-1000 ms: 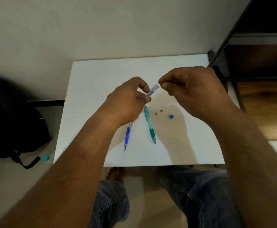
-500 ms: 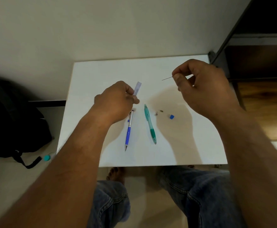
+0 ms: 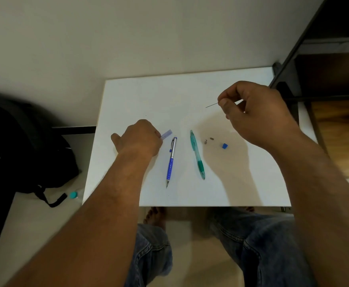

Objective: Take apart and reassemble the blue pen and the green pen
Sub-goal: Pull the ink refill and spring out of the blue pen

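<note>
Since half a second ago the left hand [image 3: 138,139] has dropped toward the table [image 3: 190,94], its fingers pinching the clear tube [image 3: 167,134] just left of the blue pen [image 3: 171,162]. The right hand [image 3: 258,112] stays raised, thumb and finger pinching a thin rod [image 3: 212,105]. The green pen [image 3: 197,155] lies beside two metal bits [image 3: 205,141] and a blue cap [image 3: 224,146]. A backpack [image 3: 24,146] sits on the floor at left and a dark shelf [image 3: 324,59] stands at right.

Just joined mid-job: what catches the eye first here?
The right hand pinches a thin rod above the table, far right. The left hand holds a clear tube beside the blue pen; the green pen and a blue cap lie further right.
</note>
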